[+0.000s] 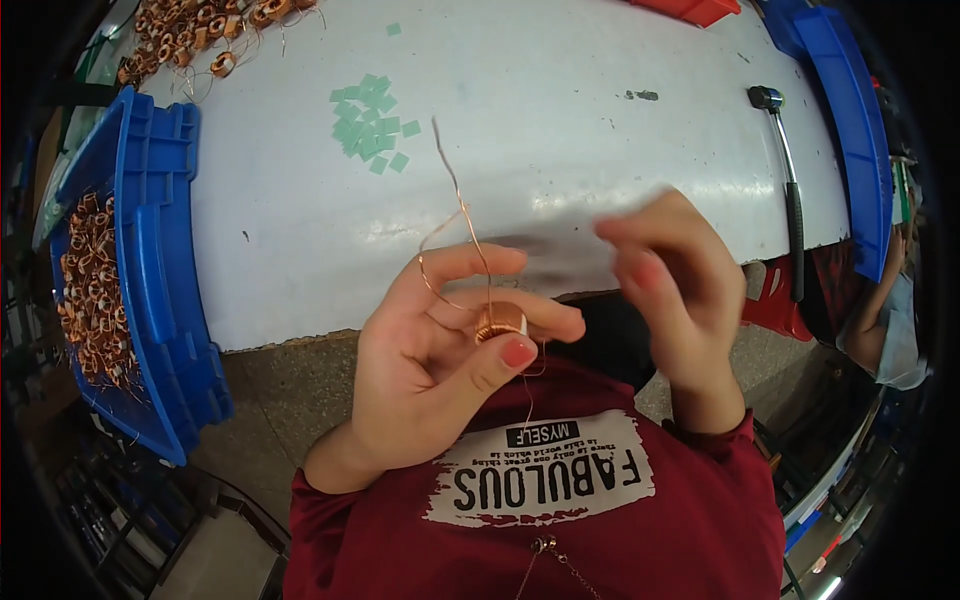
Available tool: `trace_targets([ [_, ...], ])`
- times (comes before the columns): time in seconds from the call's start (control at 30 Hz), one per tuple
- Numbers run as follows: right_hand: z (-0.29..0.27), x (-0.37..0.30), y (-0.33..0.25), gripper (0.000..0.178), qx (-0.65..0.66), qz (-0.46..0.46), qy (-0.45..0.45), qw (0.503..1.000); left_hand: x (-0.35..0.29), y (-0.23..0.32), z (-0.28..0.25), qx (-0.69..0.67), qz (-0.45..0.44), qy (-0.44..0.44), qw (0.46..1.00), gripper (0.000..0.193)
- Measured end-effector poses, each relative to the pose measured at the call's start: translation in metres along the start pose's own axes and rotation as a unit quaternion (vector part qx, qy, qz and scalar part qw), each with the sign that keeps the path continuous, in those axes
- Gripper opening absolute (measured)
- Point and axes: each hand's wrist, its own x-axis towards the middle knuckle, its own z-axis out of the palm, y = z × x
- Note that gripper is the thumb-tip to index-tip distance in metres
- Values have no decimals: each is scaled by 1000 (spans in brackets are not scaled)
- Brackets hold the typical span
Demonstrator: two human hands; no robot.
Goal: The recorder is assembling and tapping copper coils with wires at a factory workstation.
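Note:
My left hand (430,370) pinches a small toroid coil (501,322), wound with copper wire and showing a white patch, between thumb and fingers. From the coil a long copper wire (460,190) rises past the fingers, and a second strand loops out beside it. Thin wire ends also hang below the coil, in front of my shirt. To the right, apart from the coil, my right hand (690,290) is raised and somewhat blurred. Its index finger and thumb stand apart, and I see nothing between them.
Small green square pieces (368,120) lie scattered on the white table (300,250). More coils (200,30) are heaped at the far left, and a blue bin (160,270) of coils stands at the left. At the right are a hammer (790,180) and a blue tray (855,140).

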Motion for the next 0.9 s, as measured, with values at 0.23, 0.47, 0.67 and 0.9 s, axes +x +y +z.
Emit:
trace_targets([
  [0.23, 20, 41, 22, 35, 232, 25, -232, 944, -1, -1, 4, -75, -42, -83, 993, 39],
  [0.47, 34, 36, 28, 23, 365, 39, -244, 898, 2, 8, 7, -34, -149, -158, 976, 40],
  [0.67, 40, 24, 28, 10, 415, 17, -175, 893, -6, 5, 6, -40, -154, -106, 981, 40],
  [0.9, 5, -2, 12, 23, 150, -207, -23, 967, -15, 2, 14, -14, -45, -11, 999, 41],
])
